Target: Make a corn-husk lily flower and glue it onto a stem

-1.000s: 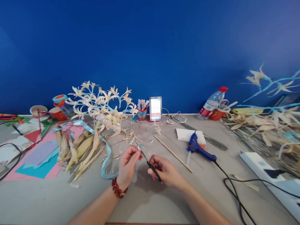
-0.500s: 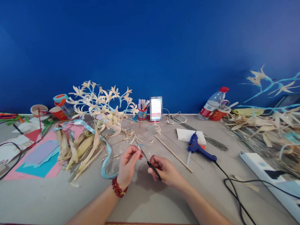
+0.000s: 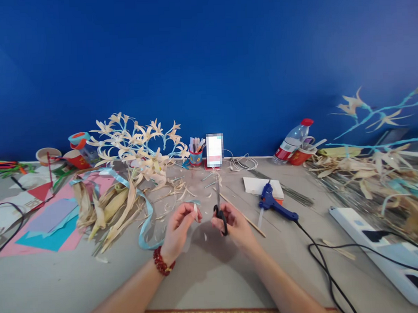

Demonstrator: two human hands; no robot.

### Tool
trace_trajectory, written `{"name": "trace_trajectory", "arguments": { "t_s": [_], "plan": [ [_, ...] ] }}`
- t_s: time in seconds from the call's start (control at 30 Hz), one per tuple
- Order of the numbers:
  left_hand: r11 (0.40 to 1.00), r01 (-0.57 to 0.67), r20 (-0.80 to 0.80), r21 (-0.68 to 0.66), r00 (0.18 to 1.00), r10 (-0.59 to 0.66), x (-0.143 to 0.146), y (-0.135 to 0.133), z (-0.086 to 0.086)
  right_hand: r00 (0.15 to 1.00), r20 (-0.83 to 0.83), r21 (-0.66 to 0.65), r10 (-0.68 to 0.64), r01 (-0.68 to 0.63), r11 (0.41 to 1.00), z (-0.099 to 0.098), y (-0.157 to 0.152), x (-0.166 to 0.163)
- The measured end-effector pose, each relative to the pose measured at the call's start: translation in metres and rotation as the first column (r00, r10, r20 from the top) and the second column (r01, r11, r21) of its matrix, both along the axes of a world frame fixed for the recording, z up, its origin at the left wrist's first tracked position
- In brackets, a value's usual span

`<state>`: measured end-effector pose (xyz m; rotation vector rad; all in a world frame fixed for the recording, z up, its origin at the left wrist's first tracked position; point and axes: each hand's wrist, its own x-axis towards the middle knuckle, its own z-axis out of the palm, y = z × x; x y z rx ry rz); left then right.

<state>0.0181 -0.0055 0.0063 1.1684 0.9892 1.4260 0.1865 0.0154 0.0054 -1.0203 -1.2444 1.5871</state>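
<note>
My left hand (image 3: pixel 180 226), with a red beaded bracelet on its wrist, pinches a small pale petal-shaped piece of husk (image 3: pixel 196 211) that points upward. My right hand (image 3: pixel 233 223) holds black-handled scissors (image 3: pixel 218 203), blades upright and apart from the husk piece. Whether the blades are parted I cannot tell. Tiny pale scraps lie on the table below the hands. Left of my left hand, a light blue ribbon (image 3: pixel 147 224) curls beside a heap of dried corn husks (image 3: pixel 116 209).
A blue glue gun (image 3: pixel 277 204) lies right of a thin wooden stick (image 3: pixel 255 224), its cord running to a white power strip (image 3: pixel 383 255). Husk flowers (image 3: pixel 142 141) stand at the back left. A bottle (image 3: pixel 293 141) and a pixelated screen (image 3: pixel 214 150) are along the wall.
The scissors have moved right, away from my left hand, and turned upright. The husk piece now shows between my left fingertips. The view has shifted slightly.
</note>
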Motion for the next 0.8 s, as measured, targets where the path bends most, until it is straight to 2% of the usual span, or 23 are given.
{"name": "trace_trajectory", "arguments": {
  "t_s": [0.07,0.17,0.3,0.43,0.57,0.67,0.73,0.8],
  "plan": [
    [0.994,0.101,0.008,-0.037,0.995,-0.1,0.002,-0.002,0.0,0.997,-0.067,0.02,-0.03,0.031,0.999,0.007,-0.001,0.001],
    [0.958,0.267,0.003,-0.104,0.963,-0.268,0.005,-0.004,0.0,0.992,-0.124,0.022,-0.007,0.009,1.0,0.011,-0.002,0.001],
    [0.914,0.373,-0.048,-0.16,0.922,-0.385,0.007,-0.006,-0.002,0.992,-0.121,0.042,0.031,-0.026,0.999,0.006,-0.002,0.002],
    [0.912,0.365,-0.084,-0.187,0.919,-0.385,0.005,-0.004,-0.002,0.993,-0.106,0.072,0.06,-0.053,0.996,0.001,-0.001,0.004],
    [0.927,0.32,-0.018,-0.198,0.944,-0.329,0.003,-0.002,-0.003,0.99,-0.13,0.071,0.061,-0.052,0.996,0.001,-0.001,0.004],
    [0.93,0.324,0.184,-0.171,0.938,-0.293,0.004,-0.001,-0.002,0.983,-0.17,0.054,0.066,-0.057,0.997,0.004,-0.002,0.003],
    [0.929,0.343,0.366,-0.139,0.889,-0.274,0.006,-0.001,-0.003,0.979,-0.203,0.031,0.031,-0.025,0.999,0.006,-0.003,0.002],
    [0.927,0.353,0.468,-0.125,0.845,-0.259,0.009,-0.002,-0.004,0.973,-0.229,0.008,-0.022,0.025,1.0,0.006,-0.003,0.001]
  ]
}}
